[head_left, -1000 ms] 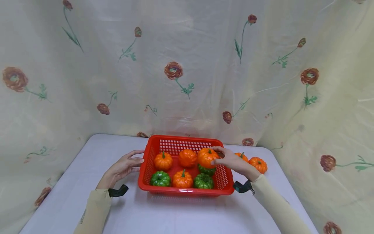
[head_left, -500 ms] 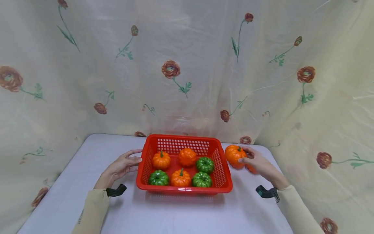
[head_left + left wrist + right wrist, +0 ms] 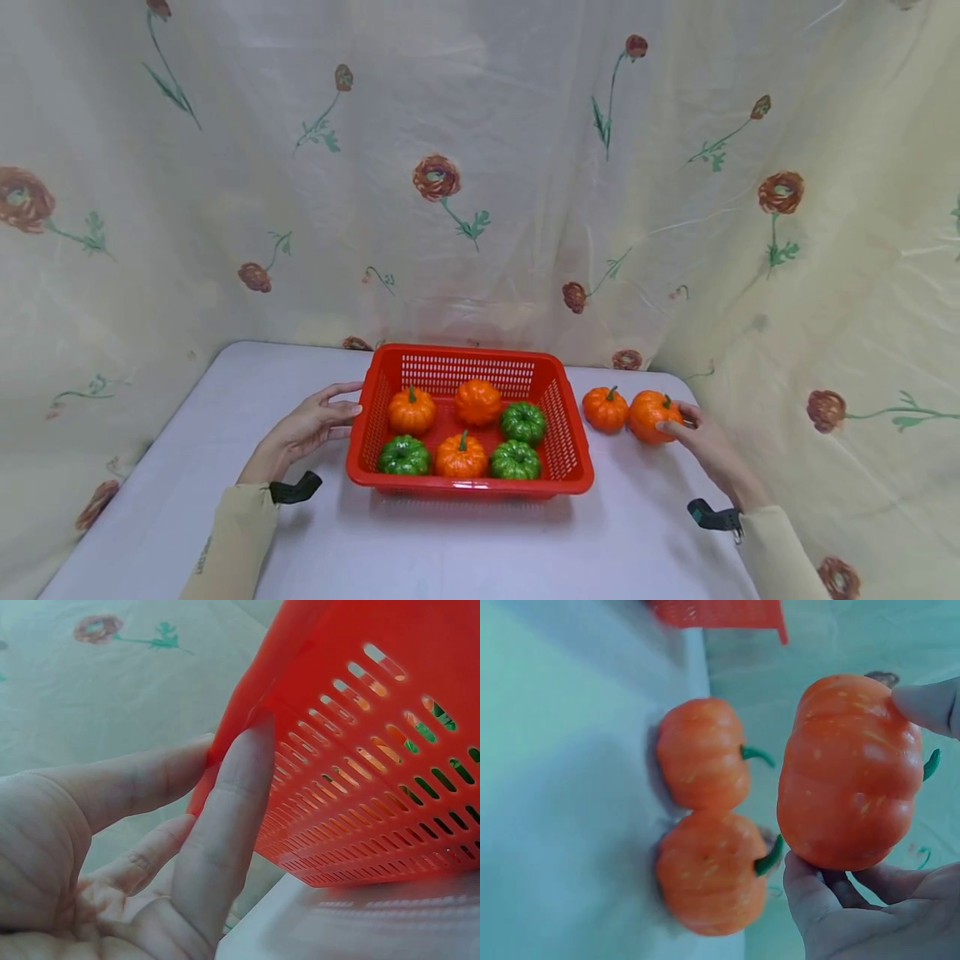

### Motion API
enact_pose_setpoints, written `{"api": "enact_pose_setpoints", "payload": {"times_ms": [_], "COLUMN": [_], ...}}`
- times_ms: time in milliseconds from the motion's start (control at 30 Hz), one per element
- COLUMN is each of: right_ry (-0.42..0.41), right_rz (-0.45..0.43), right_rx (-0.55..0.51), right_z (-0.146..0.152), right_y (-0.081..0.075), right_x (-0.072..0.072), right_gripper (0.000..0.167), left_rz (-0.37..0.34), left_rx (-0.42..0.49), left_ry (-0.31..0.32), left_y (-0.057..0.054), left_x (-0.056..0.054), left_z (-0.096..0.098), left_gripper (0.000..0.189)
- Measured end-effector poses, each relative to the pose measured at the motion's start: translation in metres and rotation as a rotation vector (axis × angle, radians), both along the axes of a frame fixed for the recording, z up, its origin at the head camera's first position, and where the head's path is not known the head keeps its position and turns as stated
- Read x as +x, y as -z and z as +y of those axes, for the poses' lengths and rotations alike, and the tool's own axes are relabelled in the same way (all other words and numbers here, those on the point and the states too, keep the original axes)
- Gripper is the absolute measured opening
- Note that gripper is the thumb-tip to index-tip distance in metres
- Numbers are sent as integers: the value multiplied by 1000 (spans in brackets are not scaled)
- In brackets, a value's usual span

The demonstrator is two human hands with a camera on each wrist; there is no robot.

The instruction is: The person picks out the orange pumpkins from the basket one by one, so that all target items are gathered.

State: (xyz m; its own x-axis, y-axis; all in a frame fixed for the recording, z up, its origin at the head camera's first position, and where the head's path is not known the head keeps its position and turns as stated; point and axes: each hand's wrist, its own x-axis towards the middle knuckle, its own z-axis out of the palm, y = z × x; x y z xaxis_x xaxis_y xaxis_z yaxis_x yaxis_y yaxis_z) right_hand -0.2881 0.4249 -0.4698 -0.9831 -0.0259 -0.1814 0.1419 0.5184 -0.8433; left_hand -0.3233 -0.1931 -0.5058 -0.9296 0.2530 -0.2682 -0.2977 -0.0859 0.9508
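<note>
My right hand (image 3: 708, 450) holds a small orange pumpkin (image 3: 649, 417) with a green stem over the table's right side. In the right wrist view, thumb and fingers grip this pumpkin (image 3: 851, 776) from opposite sides. Two more orange pumpkins, one upper (image 3: 705, 754) and one lower (image 3: 712, 874), sit side by side on the table there; the head view shows one of them (image 3: 605, 409) plainly. My left hand (image 3: 303, 429) touches the left rim of a red slotted basket (image 3: 468, 485), its fingertips against the edge (image 3: 251, 690). Inside are three orange and three green pumpkins (image 3: 522, 422).
A white table (image 3: 450, 558) carries the basket near its back middle. Behind and to both sides hangs a pale curtain (image 3: 510, 108) with printed flowers. Dark straps (image 3: 296, 489) sit on both wrists.
My right hand has carried the orange pumpkin from above the basket's right side rightward over the table, near the other two. My left hand has stayed at the basket's rim.
</note>
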Motion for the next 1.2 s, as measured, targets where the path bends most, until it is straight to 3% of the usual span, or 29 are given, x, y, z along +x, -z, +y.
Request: {"api": "enact_pose_setpoints", "payload": {"times_ms": [433, 767, 1200], "right_ry": [98, 99, 157], "right_rz": [-75, -66, -93], "right_rx": [119, 125, 116], "right_z": [4, 9, 11], "right_y": [27, 48, 61], "right_x": [13, 9, 0], "right_gripper": [88, 89, 95], "left_rz": [3, 5, 6], "left_rx": [-6, -21, -25], "left_ry": [-3, -11, 9], "left_y": [1, 2, 0], "left_x": [0, 1, 0], "left_z": [-2, 0, 0], "left_gripper": [68, 72, 69]}}
